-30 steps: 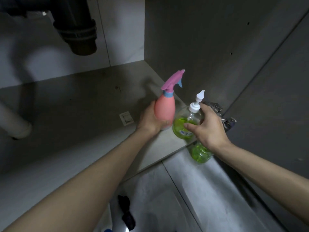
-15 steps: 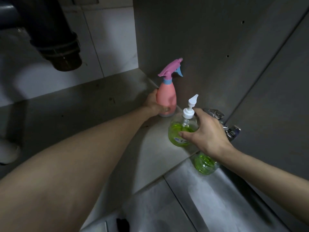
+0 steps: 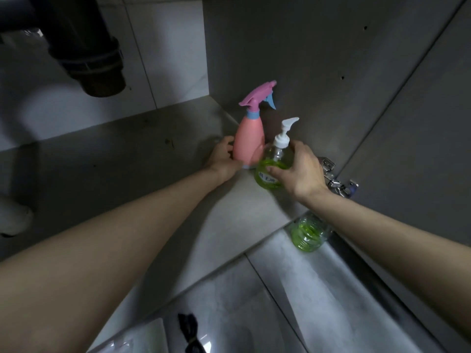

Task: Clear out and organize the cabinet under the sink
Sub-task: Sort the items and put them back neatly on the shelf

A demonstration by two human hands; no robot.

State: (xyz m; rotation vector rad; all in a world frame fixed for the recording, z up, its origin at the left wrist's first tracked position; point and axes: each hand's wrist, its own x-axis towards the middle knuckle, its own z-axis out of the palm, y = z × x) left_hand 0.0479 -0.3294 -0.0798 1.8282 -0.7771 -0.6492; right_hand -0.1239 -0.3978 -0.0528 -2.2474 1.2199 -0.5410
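Observation:
A pink spray bottle (image 3: pixel 248 142) with a pink and blue trigger head stands upright on the cabinet floor (image 3: pixel 127 169), close to the right side wall. My left hand (image 3: pixel 223 160) holds it low on its left side, thumb at the base. My right hand (image 3: pixel 299 171) grips a clear pump bottle of green liquid (image 3: pixel 271 165) around its body, just in front and right of the pink bottle. Whether the pump bottle touches the floor is hidden. A second green bottle (image 3: pixel 309 234) lies outside the cabinet, under my right forearm.
A dark drain pipe (image 3: pixel 86 54) hangs at the upper left and a white pipe (image 3: pixel 12 217) enters at the left edge. The metal door hinge (image 3: pixel 339 183) sits just right of my right hand. A black item (image 3: pixel 190 332) lies on the room floor below.
Both hands reached deeper into the cabinet. The pink spray bottle went back toward the right wall and now stands there. The green pump bottle moved in beside it.

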